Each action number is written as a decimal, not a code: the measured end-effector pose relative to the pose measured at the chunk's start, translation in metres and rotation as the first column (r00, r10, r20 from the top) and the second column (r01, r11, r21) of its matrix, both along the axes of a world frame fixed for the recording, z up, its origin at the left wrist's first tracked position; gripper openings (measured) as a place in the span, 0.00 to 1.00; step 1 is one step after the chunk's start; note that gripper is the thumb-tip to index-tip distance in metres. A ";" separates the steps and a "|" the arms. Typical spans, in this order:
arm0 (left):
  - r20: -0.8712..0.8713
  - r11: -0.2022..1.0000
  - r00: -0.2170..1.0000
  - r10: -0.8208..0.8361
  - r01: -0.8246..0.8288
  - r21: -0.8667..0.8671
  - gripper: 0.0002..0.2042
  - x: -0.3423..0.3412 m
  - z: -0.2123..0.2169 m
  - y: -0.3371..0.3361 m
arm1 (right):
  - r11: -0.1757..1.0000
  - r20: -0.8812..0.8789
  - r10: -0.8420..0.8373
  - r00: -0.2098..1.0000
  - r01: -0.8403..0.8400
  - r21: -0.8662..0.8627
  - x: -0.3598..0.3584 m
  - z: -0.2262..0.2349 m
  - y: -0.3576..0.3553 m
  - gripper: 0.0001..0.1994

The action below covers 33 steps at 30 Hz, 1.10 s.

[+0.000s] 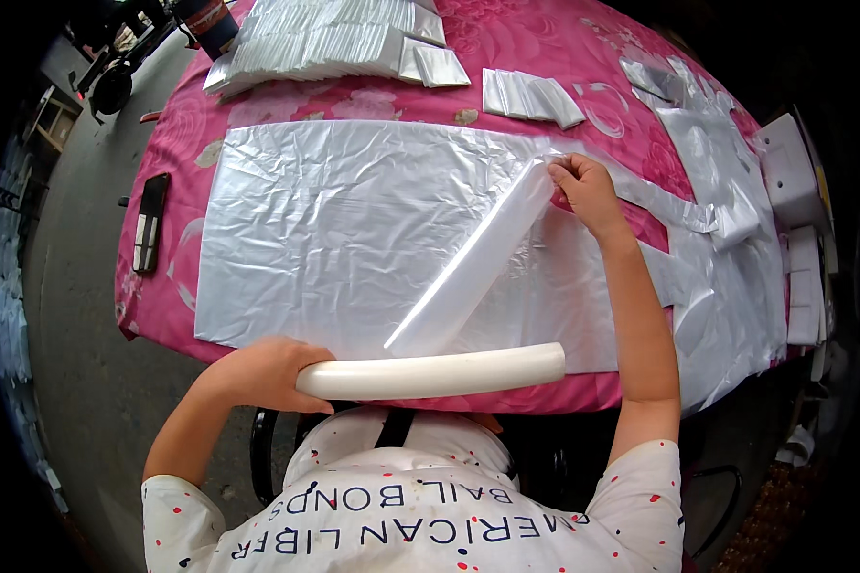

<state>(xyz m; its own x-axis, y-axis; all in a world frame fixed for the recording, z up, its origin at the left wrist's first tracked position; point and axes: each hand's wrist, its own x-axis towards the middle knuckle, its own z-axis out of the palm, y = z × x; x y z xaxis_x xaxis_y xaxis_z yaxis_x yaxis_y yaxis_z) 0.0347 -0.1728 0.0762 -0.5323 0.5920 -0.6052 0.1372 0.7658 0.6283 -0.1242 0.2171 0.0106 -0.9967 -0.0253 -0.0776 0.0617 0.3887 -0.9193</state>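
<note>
A wide, wrinkled sheet of clear plastic film [334, 229], perhaps a large flat bag, lies across the pink table. My right hand [588, 191] pinches its far right edge between thumb and fingers. From that pinch a folded flap [473, 258] slants down toward the near middle of the sheet, lifted slightly. Along the near table edge, my left hand [272, 372] is wrapped round the left end of a smooth white tube [440, 373]. The tube points to the right, low over the sheet's near edge. My left fingertips are partly hidden.
Folded plastic bags in a large pile [325, 48] and a smaller fanned stack [530, 97] rest at the far side. A phone [151, 222] lies at the left edge. More loose plastic [721, 191] covers the right side, beside a white container [788, 172]. A dark tub [207, 24] stands far left.
</note>
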 end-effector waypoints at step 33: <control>-0.759 0.929 0.596 -0.262 0.370 -0.030 0.38 0.058 -0.080 0.103 | 0.758 -0.378 0.170 0.910 0.125 0.641 0.128 0.015 0.004 0.25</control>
